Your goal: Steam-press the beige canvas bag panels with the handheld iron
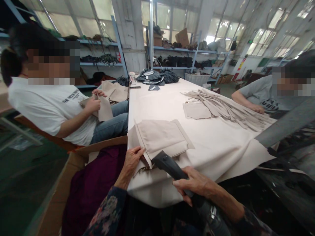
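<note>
A stack of beige fabric pieces (163,136) lies on the cloth-covered table (169,101) near its front left corner. My left hand (133,160) pinches the left edge of the fabric between thumb and fingers. My right hand (194,183) is wrapped round the handle of a black handheld tool (169,164). The tool's wide nozzle end is at the front edge of the stack, close to my left fingers. Whether the nozzle touches the fabric, I cannot tell.
Beige strips (228,108) and a flat beige piece (197,109) lie at the right. Black items (157,77) sit at the far end. A cardboard box with purple cloth (95,186) stands at the left. One person sits left, another right.
</note>
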A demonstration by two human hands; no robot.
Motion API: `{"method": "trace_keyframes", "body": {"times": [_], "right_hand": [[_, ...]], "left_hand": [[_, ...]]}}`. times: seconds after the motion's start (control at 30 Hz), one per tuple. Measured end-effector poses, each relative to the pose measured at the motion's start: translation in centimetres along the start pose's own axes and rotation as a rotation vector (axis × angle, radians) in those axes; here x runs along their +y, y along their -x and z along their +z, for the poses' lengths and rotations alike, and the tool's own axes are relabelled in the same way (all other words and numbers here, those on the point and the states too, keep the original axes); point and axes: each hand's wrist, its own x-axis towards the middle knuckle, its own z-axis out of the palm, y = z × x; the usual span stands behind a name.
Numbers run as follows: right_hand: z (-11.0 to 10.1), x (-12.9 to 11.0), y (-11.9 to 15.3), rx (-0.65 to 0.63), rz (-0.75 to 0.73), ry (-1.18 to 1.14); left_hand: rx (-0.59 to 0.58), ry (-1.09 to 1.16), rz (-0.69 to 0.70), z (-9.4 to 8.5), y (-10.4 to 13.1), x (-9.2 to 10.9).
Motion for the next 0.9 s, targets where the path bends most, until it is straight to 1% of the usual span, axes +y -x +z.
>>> {"method": "trace_keyframes", "body": {"times": [0.13, 0.27, 0.33, 0.43, 0.57, 0.67, 0.73, 0.83, 0.9], "right_hand": [[0.6, -1.0, -1.5, -0.011, 0.034, -0.017], [1.3, -1.9, -3.1, -0.078, -0.014, -0.022], [1.3, -2.0, -3.3, -0.103, -0.009, -0.017], [0.9, -1.4, -2.6, -0.131, 0.052, -0.015], [0.4, -1.0, -1.8, -0.108, 0.097, -0.044], [0.9, -1.9, -2.8, -0.125, 0.066, -0.075], [1.4, -2.8, -3.7, -0.132, 0.021, -0.066], [1.4, -3.7, -4.2, -0.072, -0.016, -0.053], [0.8, -3.6, -3.5, -0.015, -0.027, -0.055]], "left_hand": [[-0.018, 0.032, -0.003, -0.1, 0.0, 0.3], [-0.028, 0.041, 0.011, -0.4, -0.1, -0.1], [-0.027, 0.047, 0.016, -0.5, -0.1, -0.3], [-0.035, 0.063, 0.006, -0.5, 0.0, -0.3], [-0.051, 0.08, -0.001, -0.7, 0.3, 0.2], [-0.047, 0.092, 0.018, -0.8, 0.3, 0.1], [-0.053, 0.142, -0.002, -0.8, 0.2, -0.2], [-0.059, 0.228, -0.042, -0.7, 0.0, -0.6], [-0.07, 0.255, -0.048, -0.6, -0.2, -0.7]]}}
